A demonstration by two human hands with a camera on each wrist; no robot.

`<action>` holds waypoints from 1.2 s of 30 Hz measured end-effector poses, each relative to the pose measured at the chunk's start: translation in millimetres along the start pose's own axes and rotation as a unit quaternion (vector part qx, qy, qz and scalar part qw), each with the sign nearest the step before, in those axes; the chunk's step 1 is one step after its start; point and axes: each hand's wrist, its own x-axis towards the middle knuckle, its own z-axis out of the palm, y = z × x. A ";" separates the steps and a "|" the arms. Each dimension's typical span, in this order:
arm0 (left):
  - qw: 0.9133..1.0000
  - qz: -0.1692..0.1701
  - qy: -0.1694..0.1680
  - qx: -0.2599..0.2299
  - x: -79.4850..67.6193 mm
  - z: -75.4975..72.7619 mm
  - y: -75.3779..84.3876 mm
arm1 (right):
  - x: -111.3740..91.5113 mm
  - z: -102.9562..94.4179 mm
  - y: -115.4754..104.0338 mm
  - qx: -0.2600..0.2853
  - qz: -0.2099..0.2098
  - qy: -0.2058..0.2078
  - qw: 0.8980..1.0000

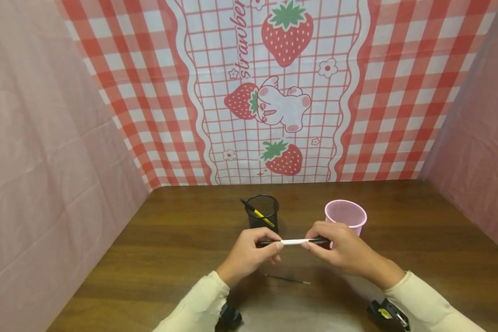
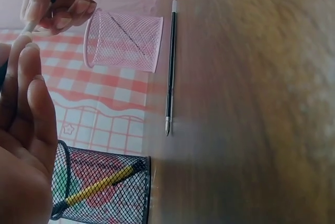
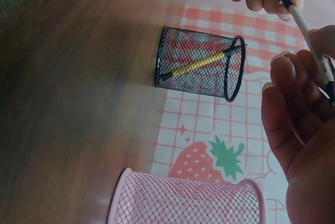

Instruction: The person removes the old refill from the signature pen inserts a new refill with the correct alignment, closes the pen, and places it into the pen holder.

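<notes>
Both hands hold a white-and-black pen point(image 1: 294, 241) level above the table, one at each end. The left hand point(image 1: 252, 252) pinches a black end between thumb and fingers. At the other black end, the right hand point(image 1: 345, 248) does the same, with the white barrel showing between them. In the right wrist view the pen point(image 3: 309, 38) runs slantwise, small print on its barrel. A thin dark ink refill point(image 1: 287, 279) lies on the table below the hands; the left wrist view shows this refill point(image 2: 171, 67) with its metal tip and pale end.
Behind the left hand stands a black mesh cup point(image 1: 257, 224) with a yellow-and-black pen point(image 1: 260, 215) leaning in it. A pink mesh cup point(image 1: 358, 226) is behind the right hand; a thin dark line shows through its mesh. A strawberry-print cloth point(image 1: 274, 152) hangs at the table's back edge.
</notes>
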 end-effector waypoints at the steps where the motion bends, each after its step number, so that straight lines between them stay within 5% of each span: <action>1: 1.000 -0.001 0.003 -0.004 0.1 -0.1 0.2 | -0.3 0.4 0.0 0.000 0.001 -0.002 1.000; 20: 0.991 0.006 0.040 -0.129 -0.6 4.6 6.7 | -2.6 6.0 -6.7 -0.018 0.015 -0.016 1.000; 36: 0.992 0.023 0.051 -0.116 1.9 14.9 6.3 | -1.8 8.0 -6.0 0.010 0.010 -0.026 1.000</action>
